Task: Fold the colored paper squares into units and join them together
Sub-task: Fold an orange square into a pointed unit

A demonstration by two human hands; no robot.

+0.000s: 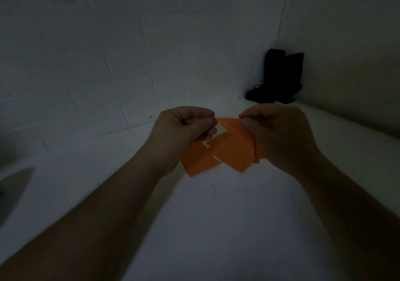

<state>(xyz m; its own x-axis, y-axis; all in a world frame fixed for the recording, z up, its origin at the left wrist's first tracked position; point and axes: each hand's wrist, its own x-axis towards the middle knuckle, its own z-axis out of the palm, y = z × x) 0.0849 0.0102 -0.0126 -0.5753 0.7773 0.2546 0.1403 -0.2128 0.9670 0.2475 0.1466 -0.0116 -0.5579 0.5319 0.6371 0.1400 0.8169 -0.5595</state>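
The scene is dim. An orange folded paper piece [232,148] is held up above the white table [205,226] between both hands. My left hand [184,129] has its fingers curled and pinches the paper's upper left edge. My right hand [279,133] pinches the upper right part and hides the paper's right side. A second orange paper [200,161] shows below my left hand; whether it lies on the table or hangs from the held piece I cannot tell.
A black object [279,77] stands in the far right corner where the white tiled walls meet. A grey shape [13,189] sits at the left edge. Small dark specks [217,192] mark the table in front of the paper.
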